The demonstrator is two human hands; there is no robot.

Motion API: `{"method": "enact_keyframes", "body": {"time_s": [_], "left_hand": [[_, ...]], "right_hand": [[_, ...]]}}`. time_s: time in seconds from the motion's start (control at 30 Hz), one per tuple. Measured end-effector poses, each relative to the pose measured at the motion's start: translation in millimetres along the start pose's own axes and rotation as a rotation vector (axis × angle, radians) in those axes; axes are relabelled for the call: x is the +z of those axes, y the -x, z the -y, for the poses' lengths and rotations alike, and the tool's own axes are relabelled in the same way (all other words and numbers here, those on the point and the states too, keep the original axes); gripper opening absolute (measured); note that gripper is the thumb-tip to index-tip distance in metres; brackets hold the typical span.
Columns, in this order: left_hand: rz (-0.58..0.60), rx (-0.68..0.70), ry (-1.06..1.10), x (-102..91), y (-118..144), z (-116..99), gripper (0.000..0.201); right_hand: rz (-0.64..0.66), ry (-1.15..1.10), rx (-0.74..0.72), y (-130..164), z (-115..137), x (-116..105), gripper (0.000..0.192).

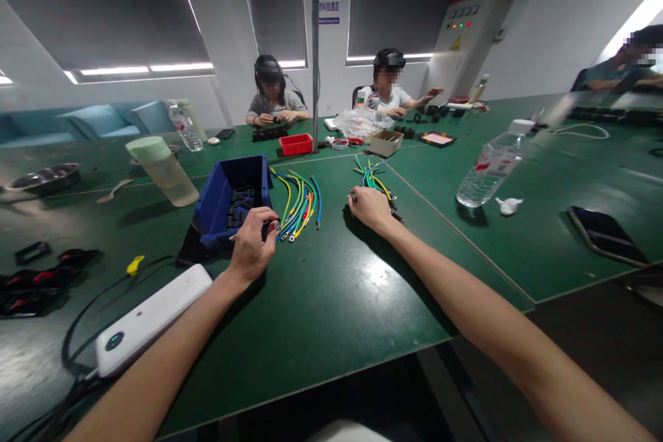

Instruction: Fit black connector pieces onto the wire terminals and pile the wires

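My left hand [253,243] is closed in a pinch beside a blue bin [211,202], with a small black part [271,222] at its fingertips. Several black plastic parts [239,206] lie inside the bin. Just right of this hand, a loose bundle of blue, green, yellow and red cables [300,204] with metal lug ends rests on the table. Over a second cable bundle [370,174] with some black ends, my right hand [370,207] is bent downward with curled fingers. Its palm side is hidden, so what it grips cannot be made out.
On the green table [331,331] stand a cloudy bottle [164,176] at left and a water bottle [489,169] at right. A white power bank [152,321] with cables lies near my left forearm. A phone [603,233] lies far right. Two people sit opposite, near a red tray [295,145].
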State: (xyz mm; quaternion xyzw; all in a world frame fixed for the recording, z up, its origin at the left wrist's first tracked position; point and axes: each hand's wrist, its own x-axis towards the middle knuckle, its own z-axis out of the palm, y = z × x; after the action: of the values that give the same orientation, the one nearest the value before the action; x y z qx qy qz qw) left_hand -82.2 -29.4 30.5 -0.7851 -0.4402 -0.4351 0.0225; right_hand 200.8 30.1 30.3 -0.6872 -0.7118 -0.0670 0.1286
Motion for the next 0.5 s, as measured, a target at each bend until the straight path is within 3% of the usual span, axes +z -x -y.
{"method": "enact_keyframes", "body": {"time_s": [0.27,0.5], "left_hand": [[0.191,0.094,0.157,14.4,12.2,-16.6,0.012],[0.413,0.14,0.206,18.2,16.9,-20.9,0.016]], "right_hand": [[0.047,-0.063,0.007,3.7,6.8,1.2,0.04],[0.08,-0.128,-0.038,12.2,33.7,9.8,0.052]]}}
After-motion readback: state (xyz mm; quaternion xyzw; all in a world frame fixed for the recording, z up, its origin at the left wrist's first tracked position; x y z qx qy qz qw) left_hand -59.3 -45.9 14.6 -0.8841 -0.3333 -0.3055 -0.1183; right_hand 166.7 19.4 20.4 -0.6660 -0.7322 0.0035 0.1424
